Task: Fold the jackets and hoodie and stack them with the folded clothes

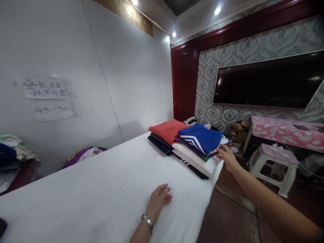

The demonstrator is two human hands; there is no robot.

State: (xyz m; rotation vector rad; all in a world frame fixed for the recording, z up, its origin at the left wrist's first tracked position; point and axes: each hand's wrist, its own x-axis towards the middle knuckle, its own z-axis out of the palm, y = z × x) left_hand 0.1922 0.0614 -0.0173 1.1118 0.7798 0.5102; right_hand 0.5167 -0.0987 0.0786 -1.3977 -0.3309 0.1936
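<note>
My left hand [159,199], with a metal bracelet at the wrist, hovers over or rests on the white table [101,189]; its fingers are loosely curled and apart, with nothing in them. At the table's right edge, my right hand [227,157] reaches to the side of the clothes stack, its fingertips near or touching a folded blue garment with white stripes [202,136]. Whether the fingers grip any cloth does not show. Beside the blue garment lies a folded coral-red garment [168,130] on darker folded clothes [159,143]. A folded white garment [188,153] lies under the blue one.
A white partition [136,77] with handwritten paper signs [50,89] stands along the table's far side. Clothes heaps [12,148] lie at the left. On the right are a plastic stool [273,158] with a power strip, cardboard boxes [238,131] and a wall-mounted television [268,81].
</note>
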